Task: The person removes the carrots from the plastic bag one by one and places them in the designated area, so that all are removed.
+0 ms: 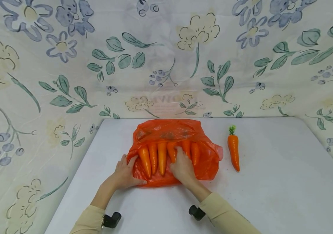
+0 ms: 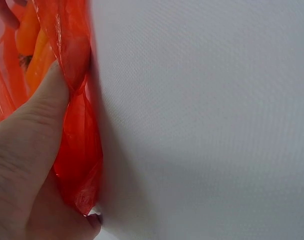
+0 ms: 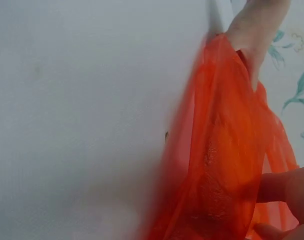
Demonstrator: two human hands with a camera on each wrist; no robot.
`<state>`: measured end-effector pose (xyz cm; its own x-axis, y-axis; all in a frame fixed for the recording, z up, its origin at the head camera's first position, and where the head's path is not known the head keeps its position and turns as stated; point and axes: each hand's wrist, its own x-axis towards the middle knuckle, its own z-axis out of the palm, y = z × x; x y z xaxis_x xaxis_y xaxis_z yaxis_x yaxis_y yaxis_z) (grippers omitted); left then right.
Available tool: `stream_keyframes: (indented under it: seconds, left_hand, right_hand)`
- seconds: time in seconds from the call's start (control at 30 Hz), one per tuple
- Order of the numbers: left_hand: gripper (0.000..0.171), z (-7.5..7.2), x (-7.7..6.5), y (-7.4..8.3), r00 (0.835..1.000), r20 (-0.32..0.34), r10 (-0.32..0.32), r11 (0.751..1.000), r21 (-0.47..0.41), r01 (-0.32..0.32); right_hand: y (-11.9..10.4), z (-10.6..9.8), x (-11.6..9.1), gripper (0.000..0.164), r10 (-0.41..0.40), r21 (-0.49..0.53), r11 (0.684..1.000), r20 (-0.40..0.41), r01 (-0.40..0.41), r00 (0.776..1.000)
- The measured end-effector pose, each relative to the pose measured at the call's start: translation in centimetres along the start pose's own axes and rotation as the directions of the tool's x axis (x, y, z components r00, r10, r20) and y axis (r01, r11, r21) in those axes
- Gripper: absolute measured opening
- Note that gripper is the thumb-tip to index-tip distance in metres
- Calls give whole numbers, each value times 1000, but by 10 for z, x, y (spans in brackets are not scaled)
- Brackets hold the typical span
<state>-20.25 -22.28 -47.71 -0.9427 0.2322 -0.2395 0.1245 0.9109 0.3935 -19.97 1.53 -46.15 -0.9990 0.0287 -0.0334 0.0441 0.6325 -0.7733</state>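
An orange-red plastic bag (image 1: 207,165) lies spread on the white table, its mouth toward the person. Several carrots (image 1: 162,157) rest side by side in it, tips pointing to the person. At the bag's left side, my left hand (image 1: 125,174) holds the edge, thumb inside the mouth. My right hand (image 1: 183,167) reaches into the mouth and grips a carrot (image 1: 171,152) in the middle of the row, covering its lower end. The right wrist view shows the fingers (image 3: 297,192) behind the bag's thin film (image 3: 227,150).
One carrot (image 1: 234,152) with a green leafy top lies alone on the table to the right of the bag. A flowered cloth (image 1: 166,74) hangs behind the white table (image 1: 280,182) and along its sides.
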Motion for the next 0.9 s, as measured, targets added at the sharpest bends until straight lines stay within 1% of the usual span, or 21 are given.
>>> stream_keyframes:
  seconds: [0.27, 0.47, 0.73, 0.9]
  left_hand:
    - [111, -2, 0, 2, 1000, 8, -1, 1000, 1, 1]
    - [110, -1, 0, 1, 1000, 7, -1, 1000, 7, 1]
    - [112, 0, 0, 0, 1000, -1, 5, 1000, 12, -5]
    - [112, 0, 0, 0, 1000, 10, -3, 1000, 8, 3]
  right_hand:
    - [-1, -1, 0, 61, 54, 95, 994, -2, -53, 999]
    - [-1, -3, 0, 60, 47, 136, 990, -13, -45, 999]
    - [-1, -8, 3, 59, 50, 232, 972, -2, -48, 999]
    - [-3, -12, 5, 58, 74, 295, 952, 31, -80, 997]
